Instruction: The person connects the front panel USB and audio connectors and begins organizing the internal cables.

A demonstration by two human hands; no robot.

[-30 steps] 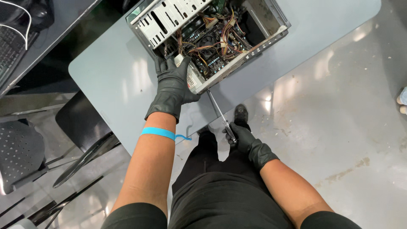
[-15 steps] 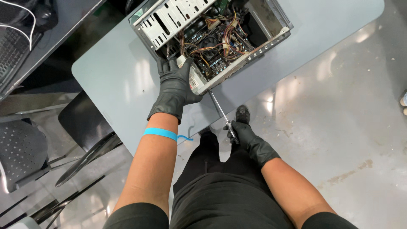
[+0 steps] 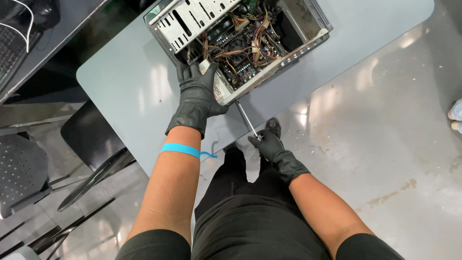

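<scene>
Unmoved, left hand (image 3: pixel 196 94) grips computer case (image 3: pixel 240 43); right hand (image 3: pixel 269 144) holds screwdriver (image 3: pixel 246 119).

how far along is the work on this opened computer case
Done: the computer case lies on the grey table with its side off, so wiring and boards are exposed. In hand: the left hand grips the case's near edge, and the right hand holds a screwdriver, its tip at the lower edge. Left: the cables and boards inside are all still in place.
</scene>
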